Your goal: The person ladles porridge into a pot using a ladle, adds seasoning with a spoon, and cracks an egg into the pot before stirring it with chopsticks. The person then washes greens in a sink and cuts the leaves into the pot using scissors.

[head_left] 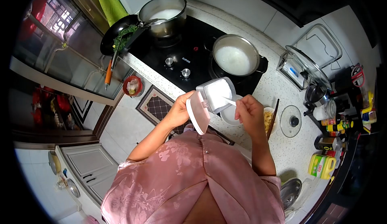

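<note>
Pink top (165, 175) closest, left hand (180, 110) grips the container (211, 97) of white powder (221, 93) by the stove (201, 58), lid (197, 113) already open, right hand (248, 110) pinches the spoon (229, 101) in it, not yet lifted clear.

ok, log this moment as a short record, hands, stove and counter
left hand: holds white plastic container, its hinged lid open
container contents: white powder
right hand: holds slim white spoon, far end in container
stove: black glass cooktop
left pot: tall, round, stainless steel, whitish contents
right pot: wide, round, stainless steel, milky white liquid
beside left pot: round black pan, chopped greens
counter, right: round glass lid with black knob
</note>
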Motion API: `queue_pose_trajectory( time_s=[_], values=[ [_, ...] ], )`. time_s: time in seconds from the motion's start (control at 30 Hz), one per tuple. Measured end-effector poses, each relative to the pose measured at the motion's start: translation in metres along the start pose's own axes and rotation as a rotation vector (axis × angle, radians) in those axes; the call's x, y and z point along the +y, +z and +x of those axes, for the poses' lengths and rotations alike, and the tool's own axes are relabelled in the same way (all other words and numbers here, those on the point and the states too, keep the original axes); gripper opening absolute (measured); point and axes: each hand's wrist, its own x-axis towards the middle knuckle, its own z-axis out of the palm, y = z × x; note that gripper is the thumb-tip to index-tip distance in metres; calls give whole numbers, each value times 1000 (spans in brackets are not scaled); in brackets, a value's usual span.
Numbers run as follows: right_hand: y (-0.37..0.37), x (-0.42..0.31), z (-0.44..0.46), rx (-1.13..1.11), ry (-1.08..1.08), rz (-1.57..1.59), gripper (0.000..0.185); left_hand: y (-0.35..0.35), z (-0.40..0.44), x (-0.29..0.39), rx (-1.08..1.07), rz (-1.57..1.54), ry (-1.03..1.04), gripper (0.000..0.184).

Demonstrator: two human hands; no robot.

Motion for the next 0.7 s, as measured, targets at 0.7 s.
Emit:
queue_pose_trajectory(
  time_s=[0.7],
  values=[
    [-46,1,69,184,16,313,22,-18,-38,-25,301,-45,-180,10]
  ],
)
